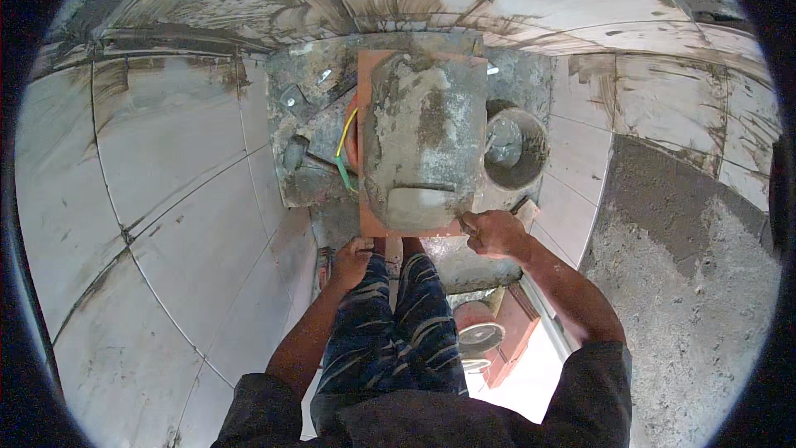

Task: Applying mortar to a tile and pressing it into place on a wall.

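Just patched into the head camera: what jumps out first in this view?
A big mortar-smeared grey block on an orange slab fills the middle, with both hands at its near edge: the left hand low by the knees, the right hand at the near right corner. A grey bucket sits right of it, yellow and green wires hang left, and pale floor tiles spread all around.

A tiled floor (166, 191) smeared with grey mortar carries everything. On it lies a mortar-caked board (303, 108), with an orange tile (373, 75) and a grey slab (427, 141) over it. 1 bucket (514, 149) stands just beside (its inside crusted grey). At right, bare screed (688, 282) adjoins the tiles.
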Available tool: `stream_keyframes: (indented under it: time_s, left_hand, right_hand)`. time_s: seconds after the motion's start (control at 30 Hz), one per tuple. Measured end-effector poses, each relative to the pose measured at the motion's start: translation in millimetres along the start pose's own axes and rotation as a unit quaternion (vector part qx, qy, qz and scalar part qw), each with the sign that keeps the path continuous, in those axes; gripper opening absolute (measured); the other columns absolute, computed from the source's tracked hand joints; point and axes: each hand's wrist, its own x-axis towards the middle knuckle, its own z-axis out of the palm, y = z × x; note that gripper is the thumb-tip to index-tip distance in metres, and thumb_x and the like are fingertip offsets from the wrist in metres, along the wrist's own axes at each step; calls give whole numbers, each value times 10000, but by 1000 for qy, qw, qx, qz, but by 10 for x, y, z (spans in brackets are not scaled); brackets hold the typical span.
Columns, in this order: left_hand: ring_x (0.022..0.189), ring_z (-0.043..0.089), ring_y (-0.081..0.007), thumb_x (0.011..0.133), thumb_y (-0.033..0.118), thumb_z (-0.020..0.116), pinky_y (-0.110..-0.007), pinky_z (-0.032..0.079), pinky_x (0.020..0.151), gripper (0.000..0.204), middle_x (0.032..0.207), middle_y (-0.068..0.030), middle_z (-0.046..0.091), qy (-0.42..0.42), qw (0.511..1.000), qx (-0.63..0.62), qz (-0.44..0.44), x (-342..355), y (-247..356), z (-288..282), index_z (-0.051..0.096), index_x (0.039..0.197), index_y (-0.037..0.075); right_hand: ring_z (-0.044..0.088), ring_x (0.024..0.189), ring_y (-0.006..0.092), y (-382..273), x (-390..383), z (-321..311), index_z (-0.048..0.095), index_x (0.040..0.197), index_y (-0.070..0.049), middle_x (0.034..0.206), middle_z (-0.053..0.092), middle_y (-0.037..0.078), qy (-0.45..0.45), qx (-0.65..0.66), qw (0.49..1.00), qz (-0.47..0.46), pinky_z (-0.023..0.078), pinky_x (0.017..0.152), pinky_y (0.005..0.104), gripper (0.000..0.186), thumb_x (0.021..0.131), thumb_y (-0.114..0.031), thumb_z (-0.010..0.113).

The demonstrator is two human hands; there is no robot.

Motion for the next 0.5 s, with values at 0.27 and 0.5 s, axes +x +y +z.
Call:
stream_keyframes:
  time_s: [0.27, 0.5]
  left_hand:
    - [1053, 601, -220, 898, -37, 641, -371, 514, 923, 184, 1113, -92, 637, -38, 982, -184, 30, -48, 45, 131, 596, 1060, 38]
    - [919, 654, -233, 954, 113, 628, -359, 521, 866, 233, 997, -114, 650, -25, 994, 108, 15, -67, 426, 426, 603, 1157, 1]
  right_hand:
    - [696, 912, 421, 218, 118, -481, 518, 1372, -41, 941, 677, 287, 152, 103, 983, -3, 554, 865, 490, 596, 837, -226, 705]
    - [701, 964, 414, 561, 319, -882, 545, 1355, -12, 1039, 685, 296, 311, 81, 947, -6, 544, 876, 447, 563, 848, -205, 695]
